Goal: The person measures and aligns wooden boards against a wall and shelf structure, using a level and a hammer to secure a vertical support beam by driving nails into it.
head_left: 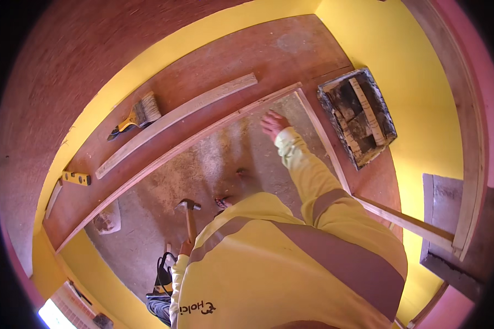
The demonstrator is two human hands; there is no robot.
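My left hand [186,248] is closed around the wooden handle of a claw hammer [189,206], low at my left side with its metal head pointing away from me. My right arm reaches forward in a yellow sleeve with a grey band. At its end my right hand [274,123] is open, fingers somewhat apart and nothing visible in it. It hovers just inside the corner of the light wooden edging [203,138] of a reddish-brown bench top [291,46]; whether it touches the wood I cannot tell.
A wide paintbrush [145,111], a loose wooden strip [175,123] and a yellow spirit level [77,178] lie on the bench. To the right sits a dark, stained tray [363,159] holding wood pieces. Below, the concrete floor [148,219] carries a black-and-yellow bag-like item [162,282]. Yellow walls [406,93] enclose it.
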